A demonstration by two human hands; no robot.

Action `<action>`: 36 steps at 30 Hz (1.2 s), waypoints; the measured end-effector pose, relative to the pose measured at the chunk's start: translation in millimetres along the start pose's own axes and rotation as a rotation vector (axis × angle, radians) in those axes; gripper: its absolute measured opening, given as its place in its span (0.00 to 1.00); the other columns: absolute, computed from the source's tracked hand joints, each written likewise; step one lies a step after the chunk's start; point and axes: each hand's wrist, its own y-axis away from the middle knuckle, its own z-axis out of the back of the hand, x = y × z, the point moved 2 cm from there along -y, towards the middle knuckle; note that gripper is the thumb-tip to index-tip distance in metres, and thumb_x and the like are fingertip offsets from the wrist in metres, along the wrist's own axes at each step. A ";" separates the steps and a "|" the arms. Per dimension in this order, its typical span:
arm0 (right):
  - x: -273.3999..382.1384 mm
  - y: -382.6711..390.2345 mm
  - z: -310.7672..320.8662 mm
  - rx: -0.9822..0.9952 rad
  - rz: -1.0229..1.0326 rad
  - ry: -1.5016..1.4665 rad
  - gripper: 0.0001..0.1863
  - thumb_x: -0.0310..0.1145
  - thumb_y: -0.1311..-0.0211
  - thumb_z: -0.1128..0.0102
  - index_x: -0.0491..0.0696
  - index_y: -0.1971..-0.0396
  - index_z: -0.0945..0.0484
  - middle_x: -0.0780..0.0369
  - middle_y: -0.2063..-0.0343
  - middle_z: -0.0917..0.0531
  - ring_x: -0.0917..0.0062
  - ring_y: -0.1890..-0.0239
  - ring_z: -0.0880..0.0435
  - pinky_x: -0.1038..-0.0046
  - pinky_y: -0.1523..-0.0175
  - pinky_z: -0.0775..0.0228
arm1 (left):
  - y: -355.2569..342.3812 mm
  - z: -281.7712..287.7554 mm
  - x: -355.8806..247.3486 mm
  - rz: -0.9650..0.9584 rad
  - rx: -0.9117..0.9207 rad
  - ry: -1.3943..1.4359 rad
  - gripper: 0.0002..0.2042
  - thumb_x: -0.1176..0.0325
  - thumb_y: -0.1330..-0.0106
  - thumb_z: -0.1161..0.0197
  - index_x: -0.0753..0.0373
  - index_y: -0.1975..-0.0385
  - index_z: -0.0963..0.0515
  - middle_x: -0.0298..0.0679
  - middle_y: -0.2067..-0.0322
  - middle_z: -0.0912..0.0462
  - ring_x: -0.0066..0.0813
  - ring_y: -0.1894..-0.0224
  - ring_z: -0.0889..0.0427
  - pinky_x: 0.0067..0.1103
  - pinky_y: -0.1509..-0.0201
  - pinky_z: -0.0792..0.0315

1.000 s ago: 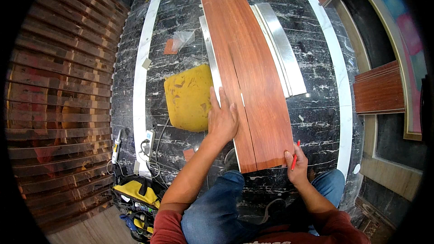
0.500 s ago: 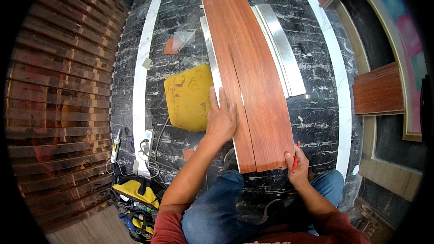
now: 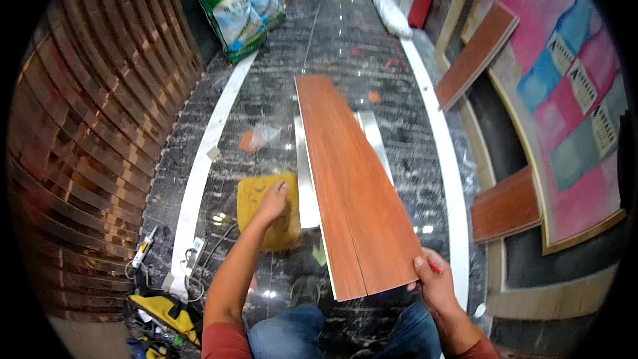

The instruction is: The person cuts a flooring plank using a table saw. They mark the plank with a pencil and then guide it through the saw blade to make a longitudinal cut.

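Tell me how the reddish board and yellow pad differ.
The board is long, reddish and lined lengthwise; the pad is squat, yellow and marked. The board looks much larger than the pad. The right hand holds the board's near corner, while the pad rests on the floor.

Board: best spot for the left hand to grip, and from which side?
Probably the near left corner of the board, from the left, thumb on top, fingers beneath. It's long, flat and thin; the right hand pinches the near right corner that way, and the left hand is off to the board's left.
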 end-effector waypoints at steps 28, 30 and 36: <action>129.6 -21.4 0.0 -0.134 0.093 0.021 0.24 0.40 0.25 0.39 0.33 0.45 0.23 0.63 0.74 0.17 0.87 0.86 0.27 0.82 0.81 0.32 | -132.2 -42.3 -2.6 0.340 -0.142 0.093 0.33 0.44 0.22 0.49 0.76 0.49 0.17 0.69 0.45 0.19 0.65 0.39 0.20 0.44 0.33 0.29; 141.7 -20.7 -2.6 -0.106 0.079 -0.030 0.22 0.39 0.25 0.40 0.34 0.46 0.23 0.62 0.72 0.16 0.86 0.86 0.25 0.82 0.82 0.30 | -131.9 -39.6 -11.1 0.325 -0.083 0.031 0.33 0.44 0.23 0.48 0.77 0.49 0.18 0.69 0.43 0.20 0.65 0.37 0.22 0.44 0.32 0.29; 158.0 -8.8 -59.3 -0.023 0.091 -0.111 0.20 0.38 0.25 0.42 0.33 0.48 0.21 0.63 0.75 0.18 0.84 0.82 0.26 0.80 0.75 0.31 | -106.0 1.5 69.7 0.383 -0.179 0.345 0.32 0.48 0.21 0.47 0.81 0.47 0.20 0.69 0.39 0.23 0.60 0.34 0.22 0.41 0.32 0.30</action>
